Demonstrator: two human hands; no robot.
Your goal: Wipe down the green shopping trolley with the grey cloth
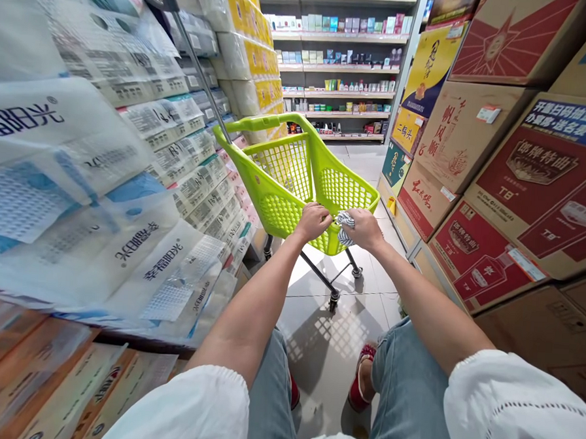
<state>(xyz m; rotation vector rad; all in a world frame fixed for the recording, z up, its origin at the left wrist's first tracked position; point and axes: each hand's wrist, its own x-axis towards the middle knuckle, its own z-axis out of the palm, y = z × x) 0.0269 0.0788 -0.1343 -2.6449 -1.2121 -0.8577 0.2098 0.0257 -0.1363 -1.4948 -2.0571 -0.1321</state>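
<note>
A lime-green plastic shopping cart on a dark metal frame with casters stands in the aisle in front of me. My left hand is closed over the near rim of its basket. Just to the right, my right hand is closed on a crumpled striped cloth, dark and white, at the same rim. The fingertips of the right hand are partly hidden behind the rim and the cloth. Through the basket's grid walls I make out no goods.
Stacked tissue packs line the left side close to the cart. Cardboard liquor cartons are piled on the right. Ahead, shelves of small boxes and bottles close off the view. Pale floor tiles run beneath the cart.
</note>
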